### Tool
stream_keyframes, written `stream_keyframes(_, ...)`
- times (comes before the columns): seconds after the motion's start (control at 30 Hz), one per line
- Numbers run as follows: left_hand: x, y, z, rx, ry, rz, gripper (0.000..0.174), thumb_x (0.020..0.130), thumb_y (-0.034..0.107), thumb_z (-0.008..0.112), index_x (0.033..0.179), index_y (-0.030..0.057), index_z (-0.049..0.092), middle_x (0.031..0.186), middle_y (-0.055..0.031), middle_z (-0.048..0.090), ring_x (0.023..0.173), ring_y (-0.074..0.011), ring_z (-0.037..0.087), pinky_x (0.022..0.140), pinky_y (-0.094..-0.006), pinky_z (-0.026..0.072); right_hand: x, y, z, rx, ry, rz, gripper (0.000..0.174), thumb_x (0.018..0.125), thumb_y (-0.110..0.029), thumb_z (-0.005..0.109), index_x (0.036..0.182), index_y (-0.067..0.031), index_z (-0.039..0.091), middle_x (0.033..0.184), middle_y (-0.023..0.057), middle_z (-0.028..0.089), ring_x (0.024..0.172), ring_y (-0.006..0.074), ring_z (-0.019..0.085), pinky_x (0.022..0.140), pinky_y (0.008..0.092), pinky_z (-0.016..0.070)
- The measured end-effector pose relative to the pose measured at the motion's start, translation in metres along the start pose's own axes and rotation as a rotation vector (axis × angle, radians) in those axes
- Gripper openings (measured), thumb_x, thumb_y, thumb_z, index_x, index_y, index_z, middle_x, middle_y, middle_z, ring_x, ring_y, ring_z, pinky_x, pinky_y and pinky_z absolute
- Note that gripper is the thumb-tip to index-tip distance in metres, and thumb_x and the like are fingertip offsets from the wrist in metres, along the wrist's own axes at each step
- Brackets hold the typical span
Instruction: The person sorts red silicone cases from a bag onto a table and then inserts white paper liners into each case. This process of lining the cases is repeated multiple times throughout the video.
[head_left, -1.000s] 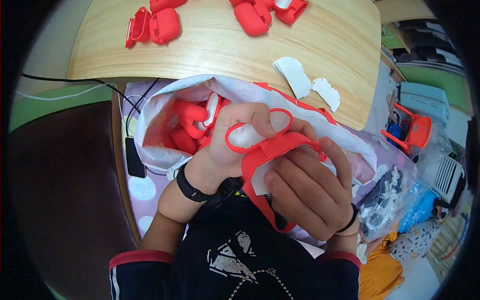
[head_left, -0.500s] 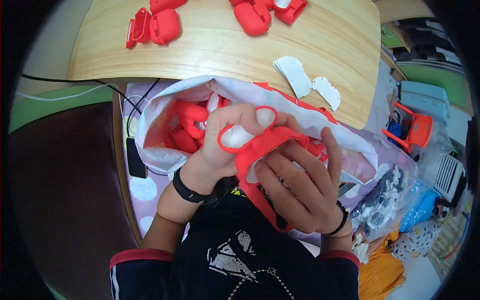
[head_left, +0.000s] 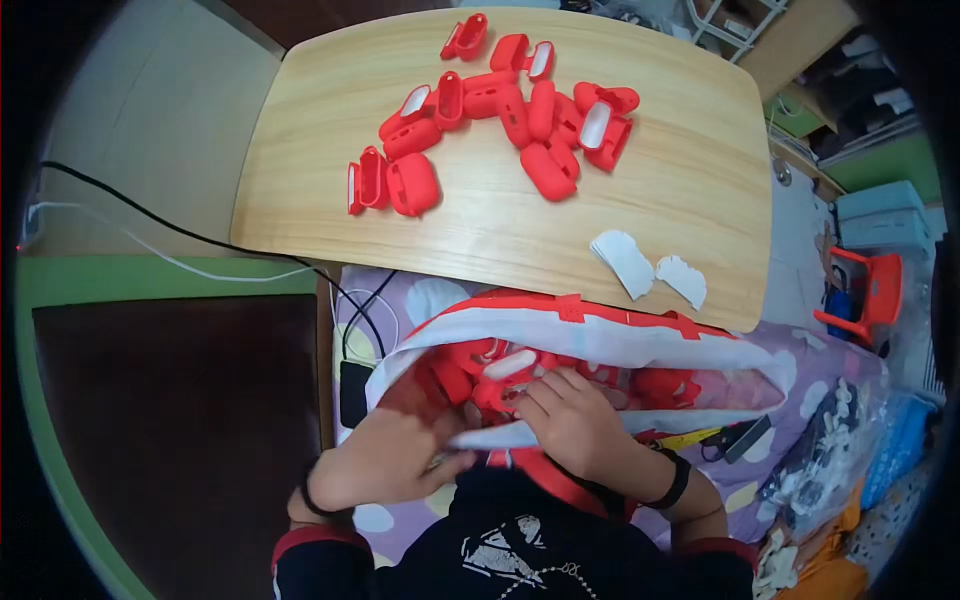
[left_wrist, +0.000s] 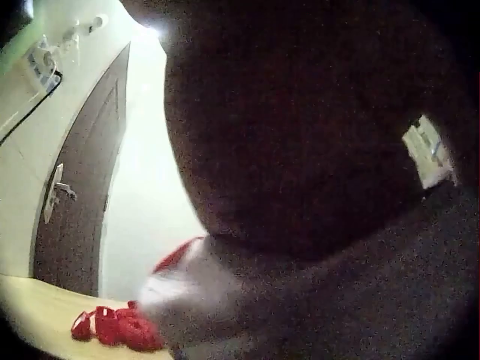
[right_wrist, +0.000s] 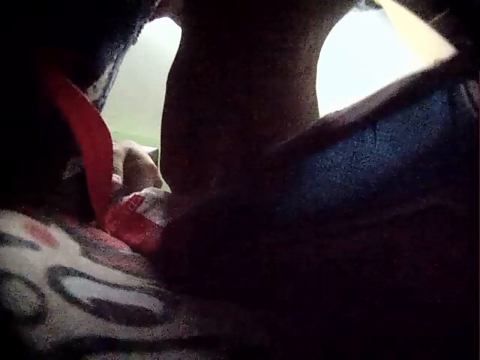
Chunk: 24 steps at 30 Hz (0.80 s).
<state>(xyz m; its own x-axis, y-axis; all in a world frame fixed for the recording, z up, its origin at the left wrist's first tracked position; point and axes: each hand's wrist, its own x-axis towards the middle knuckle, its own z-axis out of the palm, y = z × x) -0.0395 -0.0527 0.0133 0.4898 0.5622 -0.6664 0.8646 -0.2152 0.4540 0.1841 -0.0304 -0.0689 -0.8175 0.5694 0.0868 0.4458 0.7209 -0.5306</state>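
Observation:
A white bag with red trim (head_left: 640, 340) lies open in the lap, with several red earbud case covers (head_left: 455, 375) inside. My left hand (head_left: 385, 455), blurred, is at the bag's near left rim, the rim running between its thumb and fingers. Reaching over the near rim, my right hand (head_left: 580, 425) curls its fingers at a red cover with a white lining (head_left: 512, 364) in the bag. Its fingertips are partly hidden among the covers. A red strap (head_left: 560, 482) hangs in front of the bag. Both wrist views are mostly dark.
On the wooden table (head_left: 330, 200) stand several more red covers (head_left: 415, 185). White paper pieces (head_left: 622, 265) lie near its front right corner. A black cable (head_left: 150, 212) runs along the left. At the right are a red stool (head_left: 880, 290) and clear plastic bags (head_left: 825, 460).
Both hands have come down from in front of the body to the bag; the red cover they held up is no longer between them. The head view has shifted, showing more of the table.

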Motion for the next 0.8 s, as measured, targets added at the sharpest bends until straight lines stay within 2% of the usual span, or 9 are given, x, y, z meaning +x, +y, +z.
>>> stream_keyframes(0.1,-0.014,-0.023,-0.017,-0.169,-0.034,0.339,0.033,0.087,0.033,0.062,0.096,0.0015,0.066,0.078,-0.0193,0.066,0.072,-0.0347,0.064,0.070,-0.0379,0.0524,-0.006,0.002,-0.010,0.140,0.025,-0.019,0.028,0.076,-0.014,0.062,0.102,-0.0048,0.062,0.090,0.0089,0.061,0.087,0.0261,0.060,0.079,0.0365,0.0483)
stream_keyframes(0.17,-0.010,-0.038,-0.044,-0.388,0.295,0.487,0.026,0.085,0.029,0.066,0.086,0.0028,0.067,0.078,-0.0153,0.067,0.070,-0.0289,0.065,0.067,-0.0345,0.0510,-0.006,0.009,-0.043,0.253,0.135,-0.075,0.026,0.076,-0.011,0.064,0.101,-0.0059,0.062,0.088,0.0079,0.062,0.084,0.0257,0.061,0.076,0.0369,0.0493)
stream_keyframes(0.23,0.012,-0.043,-0.062,-0.562,0.891,0.098,0.023,0.083,0.026,0.071,0.085,0.0029,0.069,0.068,-0.0118,0.064,0.064,-0.0254,0.064,0.057,-0.0328,0.0488,-0.009,0.022,-0.075,-0.059,0.241,0.138,0.017,0.077,-0.011,0.059,0.092,-0.0021,0.060,0.084,0.0096,0.056,0.084,0.0254,0.058,0.070,0.0366,0.0476)
stream_keyframes(0.3,0.064,-0.079,-0.080,-0.157,1.248,-0.056,0.029,0.080,0.032,0.073,0.077,0.0044,0.067,0.063,-0.0091,0.063,0.057,-0.0227,0.062,0.052,-0.0308,0.0462,-0.011,0.054,-0.084,-0.300,0.493,0.391,0.015,0.077,-0.008,0.062,0.089,-0.0009,0.058,0.084,0.0112,0.054,0.084,0.0286,0.058,0.071,0.0386,0.0478)
stream_keyframes(0.37,0.098,-0.089,-0.081,0.236,1.374,-0.210,0.044,0.074,0.048,0.075,0.068,0.0056,0.063,0.057,-0.0079,0.060,0.051,-0.0228,0.060,0.047,-0.0318,0.0453,-0.016,0.081,-0.083,-0.257,0.433,0.586,0.018,0.074,-0.005,0.066,0.090,-0.0011,0.058,0.087,0.0126,0.055,0.087,0.0315,0.058,0.074,0.0408,0.0480)
stream_keyframes(0.47,0.130,-0.099,-0.077,0.608,1.191,-0.499,0.057,0.067,0.063,0.072,0.065,0.0064,0.062,0.053,-0.0074,0.058,0.049,-0.0244,0.060,0.045,-0.0328,0.0455,-0.029,0.107,-0.067,-0.249,0.322,0.692,0.023,0.071,-0.003,0.069,0.092,-0.0023,0.059,0.089,0.0134,0.055,0.090,0.0333,0.058,0.076,0.0418,0.0481)
stream_keyframes(0.57,0.131,-0.092,-0.080,0.584,1.068,-0.565,0.057,0.068,0.061,0.071,0.064,0.0053,0.062,0.052,-0.0097,0.058,0.051,-0.0269,0.063,0.047,-0.0355,0.0479,-0.034,0.114,-0.063,-0.120,0.341,0.767,0.021,0.073,-0.005,0.069,0.091,-0.0019,0.060,0.090,0.0136,0.055,0.089,0.0335,0.059,0.075,0.0414,0.0486)
stream_keyframes(0.67,0.127,-0.090,-0.075,0.518,1.045,-0.536,0.044,0.073,0.048,0.069,0.070,0.0044,0.063,0.055,-0.0125,0.060,0.053,-0.0299,0.063,0.049,-0.0390,0.0496,-0.041,0.122,-0.066,-0.006,0.368,0.720,0.016,0.074,-0.004,0.067,0.088,-0.0003,0.061,0.090,0.0139,0.056,0.085,0.0338,0.059,0.074,0.0411,0.0487)
stream_keyframes(0.8,0.108,-0.090,-0.072,0.320,1.133,-0.397,0.030,0.076,0.033,0.065,0.088,0.0055,0.064,0.064,-0.0177,0.063,0.062,-0.0353,0.064,0.056,-0.0445,0.0503,-0.047,0.130,-0.068,0.017,0.429,0.592,0.011,0.074,0.001,0.066,0.085,0.0034,0.063,0.083,0.0145,0.058,0.073,0.0292,0.061,0.066,0.0351,0.0487)
